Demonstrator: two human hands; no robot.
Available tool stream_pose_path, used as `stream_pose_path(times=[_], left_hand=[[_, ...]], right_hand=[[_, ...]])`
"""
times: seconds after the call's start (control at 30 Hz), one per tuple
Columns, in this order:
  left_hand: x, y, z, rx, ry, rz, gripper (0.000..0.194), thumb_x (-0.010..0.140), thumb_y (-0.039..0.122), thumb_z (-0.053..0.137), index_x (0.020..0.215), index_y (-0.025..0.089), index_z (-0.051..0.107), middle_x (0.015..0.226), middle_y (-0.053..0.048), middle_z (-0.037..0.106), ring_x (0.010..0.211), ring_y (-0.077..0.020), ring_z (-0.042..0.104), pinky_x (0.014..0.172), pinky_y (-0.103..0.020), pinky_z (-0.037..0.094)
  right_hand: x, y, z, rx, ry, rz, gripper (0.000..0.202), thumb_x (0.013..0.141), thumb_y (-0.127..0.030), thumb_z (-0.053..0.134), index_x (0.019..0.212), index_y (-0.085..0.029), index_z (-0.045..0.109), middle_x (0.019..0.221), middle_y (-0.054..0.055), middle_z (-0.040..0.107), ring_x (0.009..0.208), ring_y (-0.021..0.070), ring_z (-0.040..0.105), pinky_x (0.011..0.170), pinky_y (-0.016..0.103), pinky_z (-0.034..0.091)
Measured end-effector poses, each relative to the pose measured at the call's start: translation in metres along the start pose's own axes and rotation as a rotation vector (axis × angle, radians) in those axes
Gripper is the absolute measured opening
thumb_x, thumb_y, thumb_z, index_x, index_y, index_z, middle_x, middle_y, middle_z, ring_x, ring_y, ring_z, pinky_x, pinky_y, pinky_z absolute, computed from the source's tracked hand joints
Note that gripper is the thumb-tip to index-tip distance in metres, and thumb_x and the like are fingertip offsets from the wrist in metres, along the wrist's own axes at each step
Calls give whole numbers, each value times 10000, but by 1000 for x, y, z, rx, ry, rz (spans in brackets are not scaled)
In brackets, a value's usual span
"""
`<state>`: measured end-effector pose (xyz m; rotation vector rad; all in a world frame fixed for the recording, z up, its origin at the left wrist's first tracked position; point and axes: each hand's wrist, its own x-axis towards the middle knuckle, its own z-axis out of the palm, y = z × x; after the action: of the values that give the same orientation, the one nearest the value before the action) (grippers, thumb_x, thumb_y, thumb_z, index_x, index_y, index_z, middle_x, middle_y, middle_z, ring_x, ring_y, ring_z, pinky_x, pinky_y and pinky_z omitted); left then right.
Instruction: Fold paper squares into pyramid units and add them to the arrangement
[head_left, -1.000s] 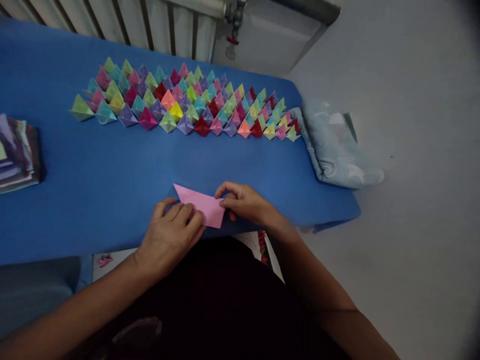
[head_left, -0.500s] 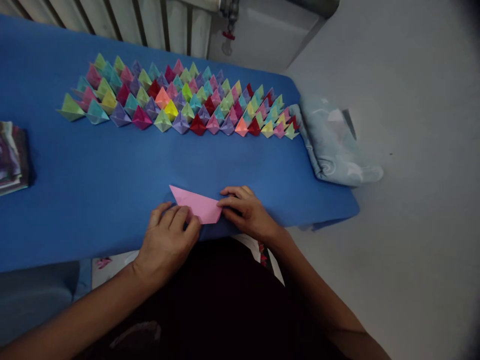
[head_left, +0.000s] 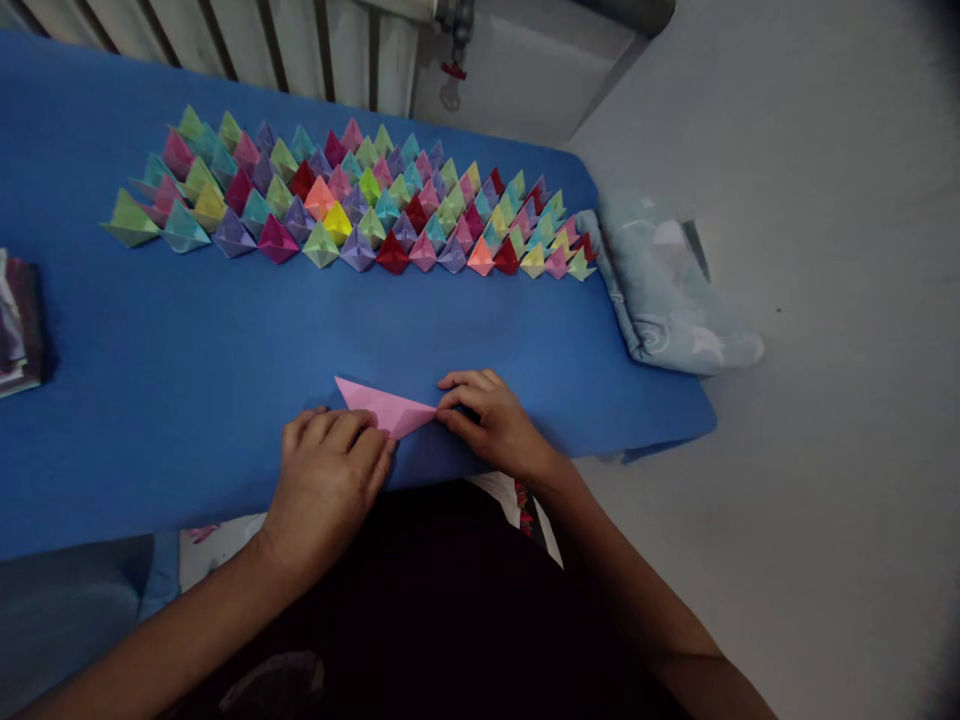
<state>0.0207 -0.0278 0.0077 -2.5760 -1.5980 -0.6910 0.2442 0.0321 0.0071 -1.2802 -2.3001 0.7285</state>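
Note:
A pink sheet of origami paper (head_left: 395, 410), folded to a triangle, lies near the front edge of the blue table. My left hand (head_left: 326, 480) rests over its lower left side, fingers bent and pressing on the paper, hiding part of it. At the paper's right tip, my right hand (head_left: 487, 420) pinches the corner between thumb and fingers. Beyond both hands stand rows of small folded paper boats (head_left: 360, 205) in many colours.
The blue table (head_left: 225, 340) runs across the view. A folded grey-blue blanket (head_left: 660, 290) sits at its right end. At the left edge is a stack of cloth or paper (head_left: 22, 320). Behind the table are a radiator (head_left: 300, 50) and a red-handled valve (head_left: 454, 70).
The paper's lower right part has been folded over, turning the four-sided shape into a triangle. My left hand has shifted slightly left and down; my right hand stays at the right corner.

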Motion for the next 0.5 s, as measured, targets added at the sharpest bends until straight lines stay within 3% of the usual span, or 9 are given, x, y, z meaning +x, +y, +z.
stream_pose_path(times=[0.27,0.5], left_hand=[[0,-2,4,-52,-39,-63,201,964,225,532,880,140,694,964,-99,716,872,-275,589,817,-439,414],[0,-2,8,-3,-31,-40,197,960,202,525,857,130,676,989,-120,711,882,-271,576,819,-430,417]], right_hand=[[4,-4,4,6,44,52,81,884,-199,678,803,-198,673,1143,77,698,1042,208,622,952,403,397],[4,-7,5,15,48,104,99,879,-192,667,783,-210,652,1135,63,696,1071,212,615,953,416,399]])
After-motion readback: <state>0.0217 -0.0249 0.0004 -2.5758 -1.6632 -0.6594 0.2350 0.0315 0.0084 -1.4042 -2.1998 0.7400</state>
